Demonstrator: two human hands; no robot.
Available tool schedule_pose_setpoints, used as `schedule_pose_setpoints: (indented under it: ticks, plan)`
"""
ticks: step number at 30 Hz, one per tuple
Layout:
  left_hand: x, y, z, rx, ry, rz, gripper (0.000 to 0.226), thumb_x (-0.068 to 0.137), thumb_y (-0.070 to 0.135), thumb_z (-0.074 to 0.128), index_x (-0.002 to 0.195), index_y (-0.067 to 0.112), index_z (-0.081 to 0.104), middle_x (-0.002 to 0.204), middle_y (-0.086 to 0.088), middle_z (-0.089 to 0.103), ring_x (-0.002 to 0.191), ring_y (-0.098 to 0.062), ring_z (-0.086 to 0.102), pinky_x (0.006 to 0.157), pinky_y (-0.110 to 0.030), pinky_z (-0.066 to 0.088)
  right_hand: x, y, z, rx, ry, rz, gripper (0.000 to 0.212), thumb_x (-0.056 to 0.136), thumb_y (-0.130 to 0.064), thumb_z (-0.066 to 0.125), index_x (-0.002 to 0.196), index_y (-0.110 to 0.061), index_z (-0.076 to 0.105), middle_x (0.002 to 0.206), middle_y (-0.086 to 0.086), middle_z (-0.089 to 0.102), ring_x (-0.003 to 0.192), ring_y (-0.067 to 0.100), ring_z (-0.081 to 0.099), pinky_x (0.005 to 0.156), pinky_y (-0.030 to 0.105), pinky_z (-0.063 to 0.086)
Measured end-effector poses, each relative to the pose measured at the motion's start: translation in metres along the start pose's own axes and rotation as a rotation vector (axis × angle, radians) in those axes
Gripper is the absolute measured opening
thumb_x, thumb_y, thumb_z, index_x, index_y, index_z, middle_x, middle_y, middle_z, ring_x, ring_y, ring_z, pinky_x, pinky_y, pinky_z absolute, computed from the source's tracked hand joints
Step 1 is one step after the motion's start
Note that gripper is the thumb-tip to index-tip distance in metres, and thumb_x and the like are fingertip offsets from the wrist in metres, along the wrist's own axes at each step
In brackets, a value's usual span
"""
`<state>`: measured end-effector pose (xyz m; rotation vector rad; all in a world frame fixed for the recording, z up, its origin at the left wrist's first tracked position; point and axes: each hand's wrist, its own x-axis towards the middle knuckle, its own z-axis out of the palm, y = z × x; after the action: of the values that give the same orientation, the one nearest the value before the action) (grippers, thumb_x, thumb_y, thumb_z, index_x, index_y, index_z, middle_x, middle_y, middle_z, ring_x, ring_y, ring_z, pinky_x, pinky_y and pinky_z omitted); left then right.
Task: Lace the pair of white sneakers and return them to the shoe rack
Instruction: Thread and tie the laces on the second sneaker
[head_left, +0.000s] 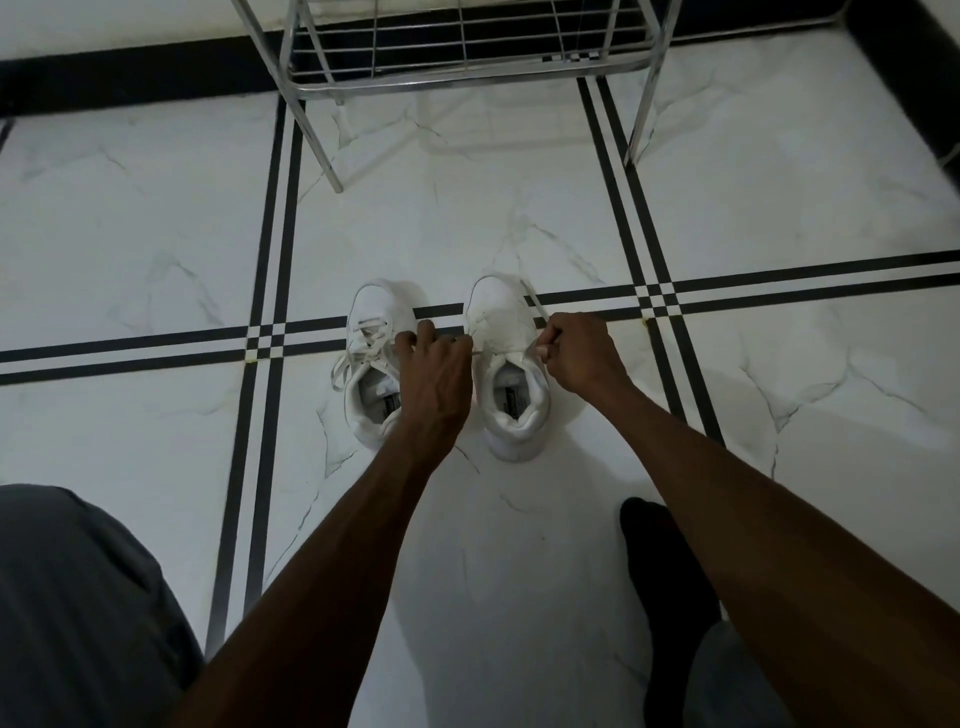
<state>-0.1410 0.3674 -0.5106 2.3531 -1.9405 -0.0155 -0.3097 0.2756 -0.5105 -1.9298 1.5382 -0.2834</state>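
Two white sneakers stand side by side on the floor, toes pointing away from me. The left sneaker (370, 358) has laces threaded through it, with loose ends trailing off its left side. At the right sneaker (506, 364) both hands pull a lace sideways. My left hand (434, 371) lies between the two shoes, its fingers pinched on the left end of the lace. My right hand (582, 356) is at the shoe's right side, closed on the right end of the lace (535, 304), which runs up past the toe.
A chrome wire shoe rack (467, 57) stands ahead against the wall, its legs on the white marble floor (156, 234) with black stripes. My grey-clad knee (78, 597) is at the lower left, and a foot in a black sock (660, 566) is at the lower right.
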Motion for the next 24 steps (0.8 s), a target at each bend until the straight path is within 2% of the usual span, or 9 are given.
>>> schedule_pose_setpoints:
  ticks: [4, 8, 10, 13, 14, 16, 19, 22, 24]
  plan:
    - [0.0, 0.001, 0.002, -0.066, -0.043, 0.001, 0.019, 0.079, -0.005, 0.053, 0.084, 0.008, 0.065, 0.082, -0.013, 0.074, 0.103, -0.035, 0.053, 0.086, -0.044, 0.037, 0.003, -0.002, -0.002, -0.002, -0.049, 0.049, 0.009, 0.085, -0.007, 0.07, 0.08, -0.015, 0.072, 0.096, 0.01, 0.077, 0.094, 0.026, 0.071, 0.083, 0.042, 0.059]
    - [0.005, -0.003, -0.002, -0.213, -0.1, -0.062, 0.026, 0.077, -0.011, 0.054, 0.09, 0.006, 0.069, 0.089, -0.014, 0.075, 0.106, -0.037, 0.051, 0.085, -0.044, 0.041, 0.009, -0.004, -0.011, 0.011, -0.115, 0.035, 0.011, 0.085, -0.011, 0.075, 0.076, -0.015, 0.07, 0.092, 0.011, 0.078, 0.09, 0.027, 0.073, 0.085, 0.044, 0.06]
    - [0.011, -0.008, -0.009, -0.28, -0.128, -0.06, 0.025, 0.08, -0.01, 0.053, 0.09, 0.005, 0.07, 0.091, -0.014, 0.075, 0.102, -0.038, 0.054, 0.086, -0.043, 0.043, 0.012, 0.0, -0.023, 0.016, -0.191, 0.0, 0.008, 0.087, -0.018, 0.075, 0.082, -0.012, 0.073, 0.091, 0.011, 0.078, 0.088, 0.025, 0.074, 0.084, 0.041, 0.06]
    - [0.025, -0.008, -0.024, -0.328, -0.251, -0.052, 0.019, 0.09, 0.001, 0.051, 0.093, -0.001, 0.07, 0.097, -0.021, 0.072, 0.099, -0.04, 0.063, 0.091, -0.039, 0.04, 0.014, 0.002, -0.048, 0.006, -0.361, -0.002, 0.026, 0.093, -0.032, 0.066, 0.09, -0.008, 0.076, 0.093, 0.009, 0.075, 0.08, 0.021, 0.067, 0.073, 0.032, 0.051]
    - [0.031, -0.008, -0.031, -0.362, -0.29, -0.065, 0.022, 0.096, 0.007, 0.051, 0.093, -0.005, 0.069, 0.099, -0.024, 0.072, 0.098, -0.039, 0.065, 0.085, -0.037, 0.041, 0.015, 0.001, -0.054, 0.058, -0.388, 0.009, 0.032, 0.095, -0.036, 0.063, 0.093, -0.007, 0.076, 0.097, 0.009, 0.074, 0.084, 0.021, 0.065, 0.073, 0.031, 0.049]
    - [0.041, -0.012, -0.047, -0.556, -0.354, -0.147, 0.037, 0.104, 0.022, 0.047, 0.096, -0.008, 0.067, 0.101, -0.025, 0.071, 0.093, -0.036, 0.066, 0.074, -0.033, 0.041, 0.017, -0.006, -0.06, 0.273, -0.394, 0.039, 0.038, 0.098, -0.042, 0.058, 0.092, -0.008, 0.075, 0.109, 0.014, 0.074, 0.098, 0.021, 0.065, 0.084, 0.03, 0.048]
    - [0.049, -0.02, -0.059, -0.936, -0.309, -0.261, 0.044, 0.106, 0.029, 0.044, 0.101, -0.005, 0.071, 0.104, -0.013, 0.075, 0.085, -0.017, 0.066, 0.068, -0.021, 0.046, 0.018, -0.019, -0.057, 0.638, -0.321, 0.059, 0.036, 0.1, -0.042, 0.056, 0.084, -0.013, 0.07, 0.116, 0.016, 0.075, 0.108, 0.026, 0.069, 0.1, 0.042, 0.05]
    - [0.048, -0.015, -0.063, -1.191, -0.304, -0.313, 0.047, 0.107, 0.029, 0.041, 0.108, -0.006, 0.071, 0.105, -0.009, 0.079, 0.09, -0.009, 0.074, 0.075, -0.026, 0.046, 0.017, -0.032, -0.051, 0.789, -0.293, 0.034, 0.036, 0.098, -0.045, 0.056, 0.085, -0.015, 0.072, 0.106, 0.01, 0.078, 0.105, 0.028, 0.074, 0.102, 0.048, 0.051]
    - [0.047, -0.01, -0.058, -1.317, -0.271, -0.338, 0.047, 0.107, 0.03, 0.042, 0.104, -0.011, 0.065, 0.097, -0.011, 0.08, 0.093, -0.019, 0.077, 0.082, -0.032, 0.05, 0.016, -0.041, -0.048, 0.856, -0.271, 0.039, 0.035, 0.098, -0.044, 0.057, 0.087, -0.014, 0.07, 0.099, 0.01, 0.077, 0.096, 0.027, 0.075, 0.094, 0.045, 0.053]
